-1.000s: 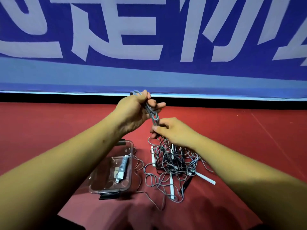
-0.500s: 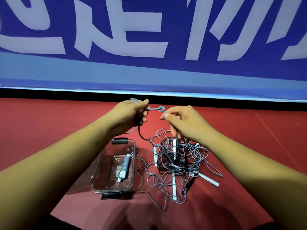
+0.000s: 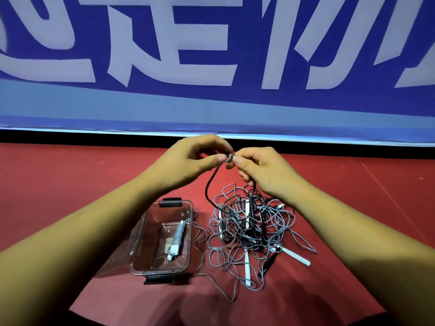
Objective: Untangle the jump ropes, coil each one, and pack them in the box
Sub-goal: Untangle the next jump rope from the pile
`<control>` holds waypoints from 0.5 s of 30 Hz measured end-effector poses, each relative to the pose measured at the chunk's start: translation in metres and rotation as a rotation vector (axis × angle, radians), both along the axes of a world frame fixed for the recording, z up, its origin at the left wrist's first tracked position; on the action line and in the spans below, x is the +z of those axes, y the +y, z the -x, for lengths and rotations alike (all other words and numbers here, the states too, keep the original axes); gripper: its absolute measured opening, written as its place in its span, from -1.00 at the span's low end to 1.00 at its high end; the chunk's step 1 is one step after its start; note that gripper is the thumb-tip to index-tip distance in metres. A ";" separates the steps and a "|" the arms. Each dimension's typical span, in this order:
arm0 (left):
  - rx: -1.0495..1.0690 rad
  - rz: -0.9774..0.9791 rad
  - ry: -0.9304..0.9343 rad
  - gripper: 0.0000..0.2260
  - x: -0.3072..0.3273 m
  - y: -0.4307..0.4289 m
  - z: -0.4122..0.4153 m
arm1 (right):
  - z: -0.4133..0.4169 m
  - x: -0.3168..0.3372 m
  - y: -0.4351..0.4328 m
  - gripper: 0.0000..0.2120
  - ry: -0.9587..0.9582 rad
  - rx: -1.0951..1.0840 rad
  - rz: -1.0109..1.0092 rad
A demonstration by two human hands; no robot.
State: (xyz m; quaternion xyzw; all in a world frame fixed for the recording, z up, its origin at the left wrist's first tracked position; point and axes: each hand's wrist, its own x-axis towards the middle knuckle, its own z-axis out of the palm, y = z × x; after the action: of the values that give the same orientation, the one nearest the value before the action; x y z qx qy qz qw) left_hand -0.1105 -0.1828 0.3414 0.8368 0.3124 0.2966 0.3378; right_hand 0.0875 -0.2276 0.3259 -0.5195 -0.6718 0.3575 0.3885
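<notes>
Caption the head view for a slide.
Left hand and right hand pinch a rope loop above the tangle; coiled rope in clear box.

One head-worn wide-angle view looks forward and down, near the left hand (image 3: pixel 188 161) and right hand (image 3: pixel 263 171), toward a blue banner (image 3: pixel 211 102).

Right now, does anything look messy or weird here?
Yes: the jump ropes lie in one tangled heap on the red floor, right of the clear box, which holds one coiled rope. The left hand and right hand pinch a grey loop above it.
</notes>
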 end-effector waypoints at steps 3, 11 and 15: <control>0.075 -0.068 0.050 -0.95 -0.002 -0.003 -0.005 | 0.000 -0.002 0.000 -0.85 0.044 -0.012 0.034; 0.194 -0.082 0.078 -0.96 -0.005 -0.006 -0.014 | 0.003 -0.004 0.002 -0.83 0.319 -0.037 0.105; 0.231 -0.196 0.118 -0.98 -0.005 -0.005 -0.016 | 0.004 -0.006 0.004 -0.87 0.347 -0.045 0.108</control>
State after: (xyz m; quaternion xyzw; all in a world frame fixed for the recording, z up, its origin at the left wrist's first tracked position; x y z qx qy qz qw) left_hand -0.0946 -0.1882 0.3364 0.8402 0.3954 0.3130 0.1994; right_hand 0.0834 -0.2238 0.3200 -0.4849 -0.5628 0.4686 0.4781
